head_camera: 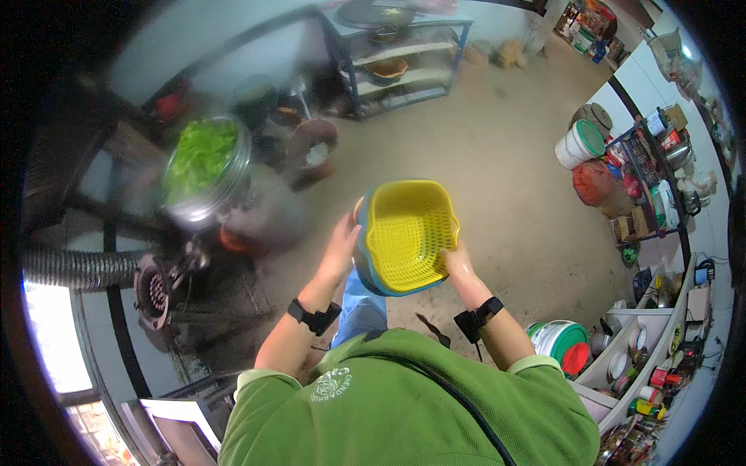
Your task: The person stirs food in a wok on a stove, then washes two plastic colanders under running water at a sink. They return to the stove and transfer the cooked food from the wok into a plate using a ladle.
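A yellow plastic colander basket (pixel 411 236) sits nested in a blue plastic basin (pixel 368 271) in front of my body. No contents show inside the colander. My left hand (pixel 340 247) holds the nested pair at their left side, its fingers partly hidden behind the rim. At the right side, my right hand (pixel 457 262) grips the pair near the colander's handle. Leafy greens (pixel 204 154) fill a round metal pot (pixel 242 169) to the left, apart from both hands.
A red-brown bucket (pixel 313 152) stands beyond the pot. A gas burner (pixel 154 291) and a ribbed duct (pixel 87 269) lie left. At right are a white bucket (pixel 568 148), a shelf rack (pixel 647 180), a lidded tub (pixel 559 343) and a compartmented shelf (pixel 641 319). Another rack (pixel 402 55) stands ahead.
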`<act>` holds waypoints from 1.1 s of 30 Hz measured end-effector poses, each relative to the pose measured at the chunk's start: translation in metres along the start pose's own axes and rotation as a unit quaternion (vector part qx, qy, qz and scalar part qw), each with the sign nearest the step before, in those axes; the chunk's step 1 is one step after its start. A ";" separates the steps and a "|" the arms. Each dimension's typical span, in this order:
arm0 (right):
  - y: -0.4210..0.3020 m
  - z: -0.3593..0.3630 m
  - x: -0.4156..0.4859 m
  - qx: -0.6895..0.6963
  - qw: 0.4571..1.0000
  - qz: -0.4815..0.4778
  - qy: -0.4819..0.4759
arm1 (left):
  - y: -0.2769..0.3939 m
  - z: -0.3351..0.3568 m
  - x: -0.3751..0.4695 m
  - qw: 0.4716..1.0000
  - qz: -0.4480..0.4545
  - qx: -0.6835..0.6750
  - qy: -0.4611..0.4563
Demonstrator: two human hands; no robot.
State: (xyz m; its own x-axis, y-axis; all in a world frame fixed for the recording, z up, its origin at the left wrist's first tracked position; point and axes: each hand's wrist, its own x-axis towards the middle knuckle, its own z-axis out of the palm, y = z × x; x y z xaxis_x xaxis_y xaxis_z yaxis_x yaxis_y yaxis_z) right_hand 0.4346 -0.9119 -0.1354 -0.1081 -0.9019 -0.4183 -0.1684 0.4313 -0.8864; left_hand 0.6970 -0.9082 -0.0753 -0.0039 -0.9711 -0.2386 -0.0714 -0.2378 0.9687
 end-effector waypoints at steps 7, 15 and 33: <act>-0.052 -0.028 0.140 0.259 0.946 0.122 -0.150 | 0.007 -0.003 0.183 0.990 -0.083 -0.101 -0.053; -0.094 -0.035 0.420 0.017 0.979 0.174 0.104 | 0.039 -0.066 0.324 0.982 -0.187 -0.004 0.010; -0.140 -0.030 0.848 -0.053 0.971 0.222 -0.069 | -0.162 -0.011 0.718 0.991 -0.056 0.122 0.008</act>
State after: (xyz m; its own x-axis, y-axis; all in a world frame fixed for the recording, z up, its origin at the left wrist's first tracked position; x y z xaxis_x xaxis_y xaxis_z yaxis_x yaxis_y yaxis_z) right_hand 0.3374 -1.7359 -0.3600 -0.0622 -0.6181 -0.7837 -0.2351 0.7721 -0.5903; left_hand 0.7170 -1.5667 -0.4031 0.0331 -0.9395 -0.3410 -0.3097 -0.3341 0.8902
